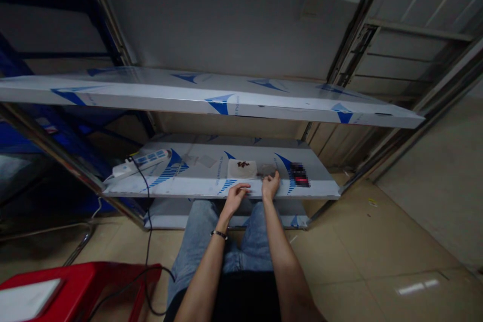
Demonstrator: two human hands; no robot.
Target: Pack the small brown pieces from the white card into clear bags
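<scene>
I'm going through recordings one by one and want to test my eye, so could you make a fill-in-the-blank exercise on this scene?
1. Around the wrist of the left hand is a dark ____.
2. Small dark pieces lie on a squarish pad whose colour is ____.
3. Seen from the right hand, the power strip lies to the person's ____.
4. The stool at the lower left is coloured ____.

Missing words: bracelet; white; left; red.

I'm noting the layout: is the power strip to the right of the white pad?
No, the power strip lies to the left of the white pad.
</scene>
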